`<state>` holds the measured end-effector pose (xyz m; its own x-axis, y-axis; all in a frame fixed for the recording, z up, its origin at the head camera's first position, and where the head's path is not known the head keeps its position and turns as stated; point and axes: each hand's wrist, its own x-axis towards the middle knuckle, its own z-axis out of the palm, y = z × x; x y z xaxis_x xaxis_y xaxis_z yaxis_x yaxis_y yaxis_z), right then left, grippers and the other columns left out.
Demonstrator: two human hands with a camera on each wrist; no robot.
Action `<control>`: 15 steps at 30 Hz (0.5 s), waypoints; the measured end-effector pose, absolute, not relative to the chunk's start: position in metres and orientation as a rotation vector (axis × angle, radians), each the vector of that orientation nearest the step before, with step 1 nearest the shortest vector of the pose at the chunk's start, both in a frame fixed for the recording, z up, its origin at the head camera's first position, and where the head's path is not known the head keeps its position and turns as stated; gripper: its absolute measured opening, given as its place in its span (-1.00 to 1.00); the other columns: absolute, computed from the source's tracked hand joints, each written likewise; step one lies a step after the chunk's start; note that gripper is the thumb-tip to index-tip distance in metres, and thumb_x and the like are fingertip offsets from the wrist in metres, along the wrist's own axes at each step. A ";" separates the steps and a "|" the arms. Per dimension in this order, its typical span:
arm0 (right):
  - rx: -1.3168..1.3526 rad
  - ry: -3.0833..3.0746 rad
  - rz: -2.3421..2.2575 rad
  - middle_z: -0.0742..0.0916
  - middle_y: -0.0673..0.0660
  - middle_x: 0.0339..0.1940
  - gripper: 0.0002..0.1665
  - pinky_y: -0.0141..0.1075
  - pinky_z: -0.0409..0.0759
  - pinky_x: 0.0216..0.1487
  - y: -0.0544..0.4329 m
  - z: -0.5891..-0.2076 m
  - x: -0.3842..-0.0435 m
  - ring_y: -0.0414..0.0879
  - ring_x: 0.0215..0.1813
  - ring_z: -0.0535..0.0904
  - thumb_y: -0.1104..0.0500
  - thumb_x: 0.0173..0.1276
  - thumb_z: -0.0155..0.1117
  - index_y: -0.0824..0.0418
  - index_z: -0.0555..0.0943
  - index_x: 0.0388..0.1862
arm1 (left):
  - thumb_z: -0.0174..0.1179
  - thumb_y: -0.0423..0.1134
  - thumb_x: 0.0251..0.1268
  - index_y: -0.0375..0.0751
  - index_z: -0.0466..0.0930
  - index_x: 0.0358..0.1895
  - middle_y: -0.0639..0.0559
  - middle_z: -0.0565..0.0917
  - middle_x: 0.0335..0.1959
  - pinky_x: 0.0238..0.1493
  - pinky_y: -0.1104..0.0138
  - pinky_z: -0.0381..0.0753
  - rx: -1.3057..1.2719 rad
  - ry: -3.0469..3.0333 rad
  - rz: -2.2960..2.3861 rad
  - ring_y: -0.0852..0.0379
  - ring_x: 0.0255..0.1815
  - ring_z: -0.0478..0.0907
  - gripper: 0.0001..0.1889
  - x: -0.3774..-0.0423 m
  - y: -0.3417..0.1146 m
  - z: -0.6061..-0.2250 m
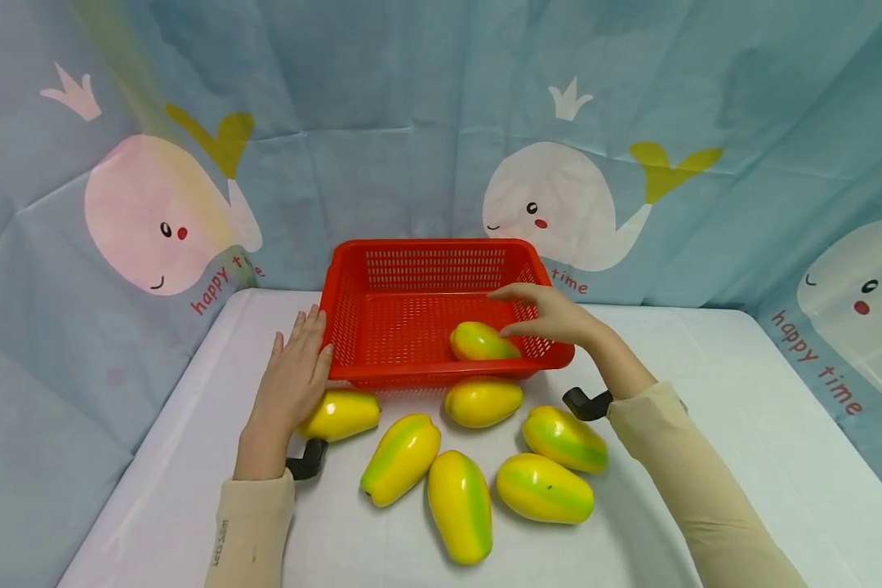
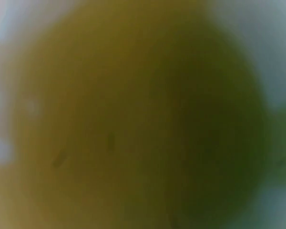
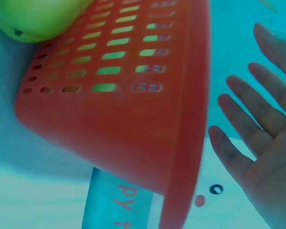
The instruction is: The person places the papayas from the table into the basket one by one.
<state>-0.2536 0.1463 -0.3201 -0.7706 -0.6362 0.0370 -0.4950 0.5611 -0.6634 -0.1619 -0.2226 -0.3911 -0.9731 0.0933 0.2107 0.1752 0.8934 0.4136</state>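
A red plastic basket point(image 1: 426, 371) with slotted walls stands on the table, one yellow-green papaya point(image 1: 478, 341) lying in its front right part. My left hand point(image 1: 294, 376) lies with straight fingers along the basket's left side, above a papaya point(image 1: 345, 415) that it partly covers. A blurred papaya point(image 2: 133, 119) fills the left wrist view. Over the basket's right rim reaches my right hand point(image 1: 551, 314), fingers spread and nothing gripped, fingertips close to the papaya inside. The right wrist view shows this hand point(image 3: 267, 138) beside the basket rim point(image 3: 190, 119).
Several more papayas lie in front of the basket, among them one at the front point(image 1: 459, 506) and one at the right point(image 1: 564, 439). A blue curtain point(image 1: 412, 122) with printed whales hangs behind the white table point(image 1: 676, 359). Black wrist mounts point(image 1: 586, 403) stick out from the sleeves.
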 end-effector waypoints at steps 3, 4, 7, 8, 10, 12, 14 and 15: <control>-0.945 2.589 -1.059 0.54 0.13 0.22 -0.39 0.11 0.40 0.20 0.153 -0.318 -0.245 0.06 0.24 0.39 0.11 0.20 0.38 0.17 0.48 0.24 | -0.18 -0.11 0.48 -0.29 -0.13 0.49 -0.17 -0.06 0.51 0.41 -0.13 -0.29 -0.202 -2.871 -0.654 -0.12 0.51 -0.21 -0.36 -0.161 -0.222 -0.391; -0.948 2.594 -1.074 0.54 0.13 0.22 -0.39 0.12 0.39 0.20 0.156 -0.318 -0.241 0.06 0.24 0.39 0.12 0.20 0.38 0.18 0.48 0.24 | -0.18 -0.10 0.48 -0.29 -0.13 0.49 -0.17 -0.06 0.51 0.41 -0.13 -0.29 -0.201 -2.871 -0.650 -0.12 0.51 -0.21 -0.36 -0.161 -0.222 -0.391; -0.971 2.607 -1.122 0.56 0.14 0.20 -0.42 0.13 0.37 0.22 0.163 -0.318 -0.232 0.08 0.24 0.39 0.15 0.21 0.37 0.20 0.49 0.23 | -0.18 -0.11 0.48 -0.29 -0.12 0.49 -0.17 -0.05 0.51 0.41 -0.12 -0.31 -0.199 -2.867 -0.653 -0.12 0.51 -0.21 -0.36 -0.161 -0.222 -0.391; -0.978 2.610 -1.141 0.56 0.14 0.20 -0.43 0.14 0.36 0.22 0.166 -0.318 -0.228 0.09 0.24 0.39 0.16 0.22 0.36 0.21 0.49 0.22 | -0.18 -0.11 0.48 -0.29 -0.12 0.49 -0.17 -0.05 0.51 0.41 -0.12 -0.31 -0.201 -2.866 -0.653 -0.12 0.51 -0.20 -0.36 -0.162 -0.222 -0.391; -0.986 2.621 -1.175 0.57 0.14 0.20 -0.44 0.15 0.38 0.20 0.171 -0.319 -0.221 0.09 0.25 0.40 0.17 0.23 0.35 0.19 0.49 0.22 | -0.18 -0.11 0.48 -0.29 -0.13 0.49 -0.17 -0.05 0.51 0.41 -0.12 -0.30 -0.201 -2.866 -0.653 -0.12 0.51 -0.20 -0.36 -0.162 -0.222 -0.391; -0.999 2.634 -1.206 0.57 0.12 0.20 -0.45 0.15 0.39 0.19 0.176 -0.320 -0.213 0.09 0.25 0.41 0.18 0.23 0.34 0.17 0.50 0.22 | -0.18 -0.11 0.48 -0.29 -0.12 0.49 -0.17 -0.05 0.51 0.41 -0.13 -0.30 -0.199 -2.864 -0.656 -0.12 0.51 -0.20 -0.36 -0.162 -0.222 -0.392; -1.016 2.643 -1.244 0.57 0.11 0.20 -0.46 0.15 0.41 0.17 0.182 -0.322 -0.205 0.08 0.23 0.43 0.20 0.23 0.35 0.14 0.51 0.22 | -0.17 -0.11 0.48 -0.29 -0.12 0.49 -0.17 -0.05 0.51 0.41 -0.13 -0.29 -0.199 -2.861 -0.656 -0.13 0.51 -0.20 -0.36 -0.162 -0.222 -0.393; -1.032 2.649 -1.258 0.58 0.10 0.19 -0.46 0.14 0.42 0.17 0.185 -0.324 -0.201 0.06 0.23 0.44 0.22 0.22 0.35 0.13 0.51 0.22 | -0.17 -0.11 0.48 -0.29 -0.12 0.49 -0.17 -0.05 0.51 0.41 -0.13 -0.29 -0.198 -2.860 -0.658 -0.13 0.51 -0.20 -0.36 -0.162 -0.222 -0.393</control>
<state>-0.2009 0.1850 -0.3237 -0.7793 -0.5787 0.2405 -0.5520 0.4524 -0.7004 -0.1616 -0.2220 -0.3930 -0.9709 0.0852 0.2237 0.1744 0.8920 0.4170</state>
